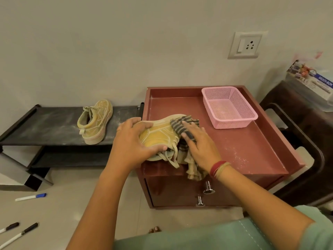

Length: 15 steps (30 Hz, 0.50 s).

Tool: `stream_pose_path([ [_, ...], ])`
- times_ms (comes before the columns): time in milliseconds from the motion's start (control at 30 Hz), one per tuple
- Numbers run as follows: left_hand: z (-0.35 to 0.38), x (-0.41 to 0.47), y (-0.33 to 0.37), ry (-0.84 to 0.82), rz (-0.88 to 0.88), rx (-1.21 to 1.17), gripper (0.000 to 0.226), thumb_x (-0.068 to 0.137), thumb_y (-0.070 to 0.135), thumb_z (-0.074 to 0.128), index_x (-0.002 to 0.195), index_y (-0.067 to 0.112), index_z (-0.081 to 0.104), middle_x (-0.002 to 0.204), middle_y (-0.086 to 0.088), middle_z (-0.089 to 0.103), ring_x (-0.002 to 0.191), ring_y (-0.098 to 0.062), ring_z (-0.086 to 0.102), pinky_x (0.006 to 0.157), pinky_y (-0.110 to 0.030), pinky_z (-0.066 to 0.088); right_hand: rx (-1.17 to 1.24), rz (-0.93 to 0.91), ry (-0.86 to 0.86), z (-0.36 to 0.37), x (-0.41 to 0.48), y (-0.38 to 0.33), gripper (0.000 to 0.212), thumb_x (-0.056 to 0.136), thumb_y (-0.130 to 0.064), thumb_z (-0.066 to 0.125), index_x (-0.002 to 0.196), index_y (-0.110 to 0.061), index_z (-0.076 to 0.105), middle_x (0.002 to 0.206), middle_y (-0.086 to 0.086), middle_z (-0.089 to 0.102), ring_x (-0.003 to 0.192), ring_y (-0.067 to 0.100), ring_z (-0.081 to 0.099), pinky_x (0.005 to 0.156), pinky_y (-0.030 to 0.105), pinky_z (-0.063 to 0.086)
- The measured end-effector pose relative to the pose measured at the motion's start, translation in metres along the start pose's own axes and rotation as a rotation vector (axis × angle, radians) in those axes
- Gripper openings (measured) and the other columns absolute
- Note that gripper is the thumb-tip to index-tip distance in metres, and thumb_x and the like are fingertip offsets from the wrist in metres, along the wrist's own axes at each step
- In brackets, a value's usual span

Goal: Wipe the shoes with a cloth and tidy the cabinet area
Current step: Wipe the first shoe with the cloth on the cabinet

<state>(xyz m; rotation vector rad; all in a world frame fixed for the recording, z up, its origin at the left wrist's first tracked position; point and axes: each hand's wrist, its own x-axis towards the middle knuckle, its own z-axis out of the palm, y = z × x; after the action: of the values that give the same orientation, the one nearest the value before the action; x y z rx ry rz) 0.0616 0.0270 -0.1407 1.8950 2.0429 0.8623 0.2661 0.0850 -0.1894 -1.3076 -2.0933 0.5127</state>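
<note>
At the front-left edge of the cabinet [252, 150], the left hand [133, 139] is gripping the overhanging shoe [158, 137] while the right hand [198, 147], spread flat, is pressing the cloth [177, 124] onto it. A hard stroke could tip the shoe off.

Surfaces before me: cabinet top [252, 150], rack shelf [54, 127], floor [63, 204].
On the cabinet top: yellow shoe [158, 136], striped cloth [178, 123], pink basket [234, 121], white dust. Dusty rack shelf: second shoe [95, 121]. Floor: blue-capped marker [30, 197], two black-capped markers [19, 233].

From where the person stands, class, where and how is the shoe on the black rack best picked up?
Probably at the heel collar, coming from the near left: the shoe lies on its side on the rack, heel nearest, opening facing left.
</note>
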Motion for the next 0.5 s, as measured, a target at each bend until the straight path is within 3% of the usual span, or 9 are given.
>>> stream_pose_path([
  [67, 0.000, 0.001, 0.000, 0.005, -0.006, -0.011, 0.079, 0.054, 0.064, 0.079, 0.125, 0.034, 0.058, 0.137, 0.007, 0.041, 0.131, -0.018, 0.033, 0.104, -0.035, 0.030, 0.039, 0.080, 0.004, 0.000, 0.000, -0.007, 0.045, 0.098, -0.040, 0.036, 0.141, -0.026, 0.038, 0.146, -0.003, 0.040, 0.140, 0.013, 0.028, 0.117, 0.031, 0.015],
  [200, -0.002, 0.000, -0.001, -0.007, 0.021, -0.007, 0.078, 0.056, 0.060, 0.080, 0.125, 0.031, 0.058, 0.136, 0.005, 0.041, 0.131, -0.019, 0.033, 0.101, -0.030, 0.027, 0.235, -0.142, -0.131, 0.002, -0.021, -0.036, 0.047, 0.095, -0.044, 0.037, 0.139, -0.028, 0.041, 0.146, -0.009, 0.040, 0.140, 0.003, 0.024, 0.116, 0.027, 0.017],
  [267, -0.002, -0.001, -0.001, -0.028, 0.027, -0.004, 0.082, 0.057, 0.069, 0.075, 0.127, 0.031, 0.056, 0.142, 0.004, 0.040, 0.139, -0.021, 0.026, 0.108, -0.033, 0.021, 0.161, -0.107, -0.107, 0.003, -0.011, -0.027, 0.054, 0.092, -0.056, 0.029, 0.139, -0.031, 0.041, 0.145, -0.010, 0.041, 0.140, 0.008, 0.026, 0.118, 0.039, 0.011],
  [367, 0.002, 0.000, 0.002, -0.047, 0.075, 0.141, 0.090, 0.064, 0.084, 0.042, 0.135, 0.030, 0.048, 0.152, 0.002, 0.034, 0.147, -0.020, 0.007, 0.116, -0.045, -0.006, 0.130, 0.150, 0.018, 0.004, 0.013, -0.013, 0.071, 0.083, -0.074, 0.018, 0.134, -0.033, 0.045, 0.146, -0.005, 0.042, 0.138, 0.018, 0.031, 0.112, 0.057, 0.019],
  [433, 0.003, -0.001, 0.003, -0.056, 0.093, 0.176, 0.093, 0.066, 0.085, 0.031, 0.138, 0.027, 0.044, 0.154, -0.002, 0.030, 0.148, -0.021, 0.004, 0.116, -0.047, -0.005, 0.198, 0.125, -0.001, 0.009, 0.013, -0.022, 0.067, 0.086, -0.069, 0.023, 0.135, -0.029, 0.046, 0.148, -0.002, 0.038, 0.141, 0.019, 0.026, 0.114, 0.053, 0.020],
  [500, 0.003, -0.002, 0.002, -0.076, 0.112, 0.157, 0.096, 0.064, 0.085, 0.033, 0.139, 0.025, 0.043, 0.154, -0.004, 0.029, 0.148, -0.023, 0.006, 0.117, -0.047, 0.001, 0.244, -0.019, -0.058, 0.015, 0.004, -0.037, 0.055, 0.092, -0.054, 0.032, 0.138, -0.026, 0.043, 0.148, -0.005, 0.037, 0.142, 0.013, 0.021, 0.117, 0.043, 0.016],
])
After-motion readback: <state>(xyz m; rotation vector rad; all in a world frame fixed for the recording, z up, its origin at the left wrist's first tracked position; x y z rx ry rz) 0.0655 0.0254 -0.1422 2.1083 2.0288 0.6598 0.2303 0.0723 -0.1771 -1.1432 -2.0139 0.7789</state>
